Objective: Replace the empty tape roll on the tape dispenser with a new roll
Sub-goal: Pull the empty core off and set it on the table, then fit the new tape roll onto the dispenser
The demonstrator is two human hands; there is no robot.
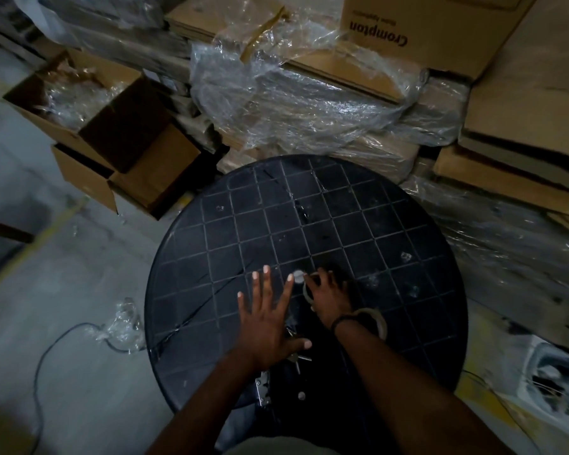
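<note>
The tape dispenser (264, 387) lies on the near part of the round black table (408, 224); it is dark, with shiny metal parts showing below my left palm. My left hand (266, 320) is spread flat over it, fingers apart, gripping nothing. Just to its right, my right hand (327, 295) is curled over a pale, translucent tape roll (306, 292), fingers closed on its rim. A small white round piece (298, 276) shows at my fingertips. A second pale ring (376, 321) lies by my right wrist, partly hidden.
Open cardboard boxes (112, 133) stand on the floor at the left. Stacked cartons under crumpled clear plastic wrap (303, 100) press against the table's far and right sides. A cable (46, 349) and a plastic scrap (122, 326) lie on the grey floor to the left.
</note>
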